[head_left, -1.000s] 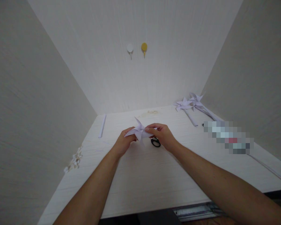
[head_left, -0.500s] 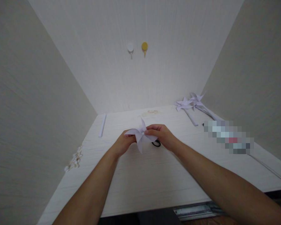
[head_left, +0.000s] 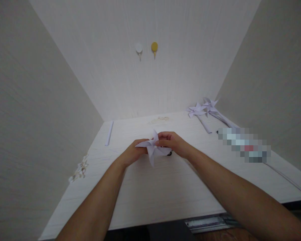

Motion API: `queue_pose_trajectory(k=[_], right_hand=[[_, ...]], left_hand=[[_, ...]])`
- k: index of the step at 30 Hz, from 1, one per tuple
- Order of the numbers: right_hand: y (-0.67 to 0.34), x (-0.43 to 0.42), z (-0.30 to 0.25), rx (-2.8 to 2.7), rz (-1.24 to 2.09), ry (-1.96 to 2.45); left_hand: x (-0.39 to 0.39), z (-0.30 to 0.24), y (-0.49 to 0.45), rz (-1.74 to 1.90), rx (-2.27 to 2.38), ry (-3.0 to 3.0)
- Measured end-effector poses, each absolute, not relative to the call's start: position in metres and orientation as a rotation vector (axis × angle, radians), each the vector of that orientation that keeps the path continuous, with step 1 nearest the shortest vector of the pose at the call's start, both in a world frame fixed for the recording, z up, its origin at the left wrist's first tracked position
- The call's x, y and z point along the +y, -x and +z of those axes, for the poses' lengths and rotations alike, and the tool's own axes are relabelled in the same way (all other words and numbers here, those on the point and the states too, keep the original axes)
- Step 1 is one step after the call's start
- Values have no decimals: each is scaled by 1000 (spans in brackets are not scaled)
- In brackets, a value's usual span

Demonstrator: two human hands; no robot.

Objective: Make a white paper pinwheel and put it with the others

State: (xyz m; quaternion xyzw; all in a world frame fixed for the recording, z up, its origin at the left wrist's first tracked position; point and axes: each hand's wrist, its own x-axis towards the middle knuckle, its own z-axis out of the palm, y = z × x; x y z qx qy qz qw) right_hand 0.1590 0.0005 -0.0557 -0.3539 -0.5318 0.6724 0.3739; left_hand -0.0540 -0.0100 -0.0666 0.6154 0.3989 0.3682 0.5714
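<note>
Evidently my left hand (head_left: pixel 135 152) grasps the paper pinwheel (head_left: pixel 153 149) from behind, probably for support; my right hand (head_left: pixel 174 143) pinches near its centre, perhaps to spare the blades (head_left: pixel 152 159).

Two hands (head_left: pixel 178 144) are on one held pinwheel (head_left: pixel 152 150). Right of this pinwheel lie at least two other pinwheels (head_left: pixel 197 109) and at least two paper rolls (head_left: pixel 204 124); left, one lone roll (head_left: pixel 109 133); above, two hooks (head_left: pixel 154 46).
</note>
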Motion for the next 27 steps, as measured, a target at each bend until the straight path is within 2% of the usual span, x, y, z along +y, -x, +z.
queue_pose_trajectory(k=[13, 27], right_hand=[[-159, 5, -60, -1418, 1487, 971], [-157, 4, -62, -1309, 1519, 951]], left_hand=[[-8, -66, 44, 1000, 918, -1389], [-9, -66, 43, 985, 920, -1386]])
